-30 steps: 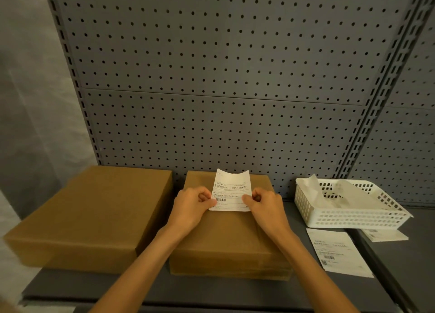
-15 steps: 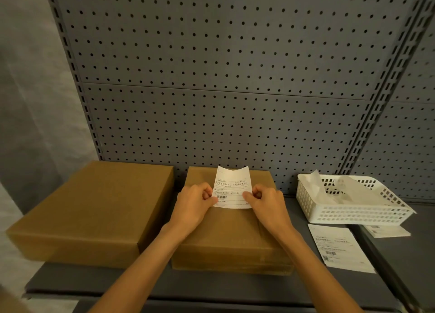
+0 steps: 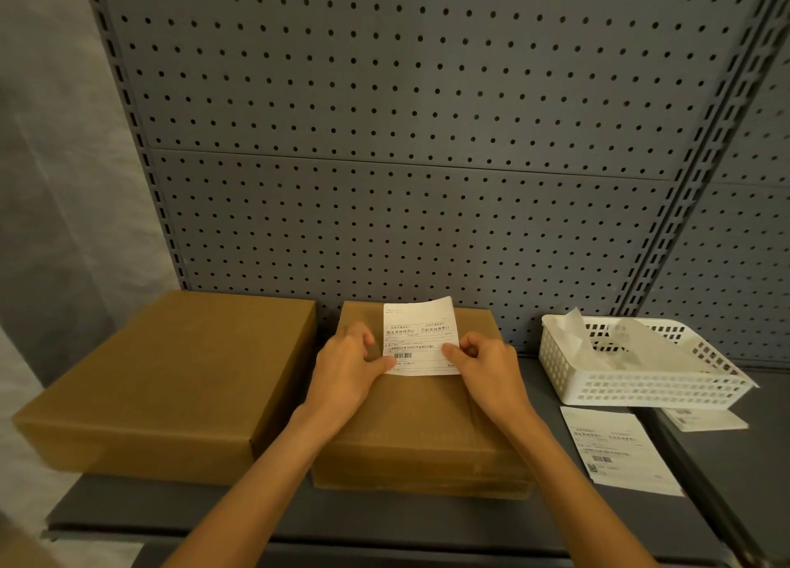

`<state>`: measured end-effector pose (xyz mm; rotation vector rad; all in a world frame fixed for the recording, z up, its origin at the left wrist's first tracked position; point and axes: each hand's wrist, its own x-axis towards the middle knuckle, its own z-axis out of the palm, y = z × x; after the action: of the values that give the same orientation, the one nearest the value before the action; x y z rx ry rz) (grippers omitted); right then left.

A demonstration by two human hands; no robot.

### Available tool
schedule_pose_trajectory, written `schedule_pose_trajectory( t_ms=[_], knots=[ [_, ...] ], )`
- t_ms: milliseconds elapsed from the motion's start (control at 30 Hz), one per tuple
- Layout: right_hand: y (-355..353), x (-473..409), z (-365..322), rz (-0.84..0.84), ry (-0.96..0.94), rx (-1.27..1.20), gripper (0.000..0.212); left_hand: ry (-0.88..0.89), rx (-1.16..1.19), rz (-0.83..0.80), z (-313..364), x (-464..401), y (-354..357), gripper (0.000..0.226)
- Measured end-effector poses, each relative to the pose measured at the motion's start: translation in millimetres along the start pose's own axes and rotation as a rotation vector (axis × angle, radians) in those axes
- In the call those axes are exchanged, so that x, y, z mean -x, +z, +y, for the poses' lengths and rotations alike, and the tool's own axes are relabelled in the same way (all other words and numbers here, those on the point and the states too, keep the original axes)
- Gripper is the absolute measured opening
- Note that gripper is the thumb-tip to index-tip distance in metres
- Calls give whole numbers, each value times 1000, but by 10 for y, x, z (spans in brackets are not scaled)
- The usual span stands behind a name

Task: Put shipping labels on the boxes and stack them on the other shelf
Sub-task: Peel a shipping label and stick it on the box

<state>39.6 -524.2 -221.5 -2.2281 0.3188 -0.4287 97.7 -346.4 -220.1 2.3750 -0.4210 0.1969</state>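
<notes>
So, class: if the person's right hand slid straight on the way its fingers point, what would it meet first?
The right hand points left, across the white printed shipping label it pinches; past that, probably the left hand, though depth is unclear.

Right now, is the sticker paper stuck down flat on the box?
Not yet. The label curls up off the middle box, with the left hand and right hand pinching its lower corners.

label print (image 3: pixel 421 337) too small to read, basket's (image 3: pixel 568 366) paper contents blurred, forearms cut off below
</notes>
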Motion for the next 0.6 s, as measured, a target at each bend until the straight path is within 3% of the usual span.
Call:
schedule_pose_trajectory(
  t_ms=[267, 600],
  knots=[
    [-4, 6, -14, -8, 0, -10, 21, -26, 15, -19, -16, -23, 4, 25],
    [5, -10, -11, -6, 9, 24, 18, 113, 40, -116, -55, 21, -54, 16]
  ],
)
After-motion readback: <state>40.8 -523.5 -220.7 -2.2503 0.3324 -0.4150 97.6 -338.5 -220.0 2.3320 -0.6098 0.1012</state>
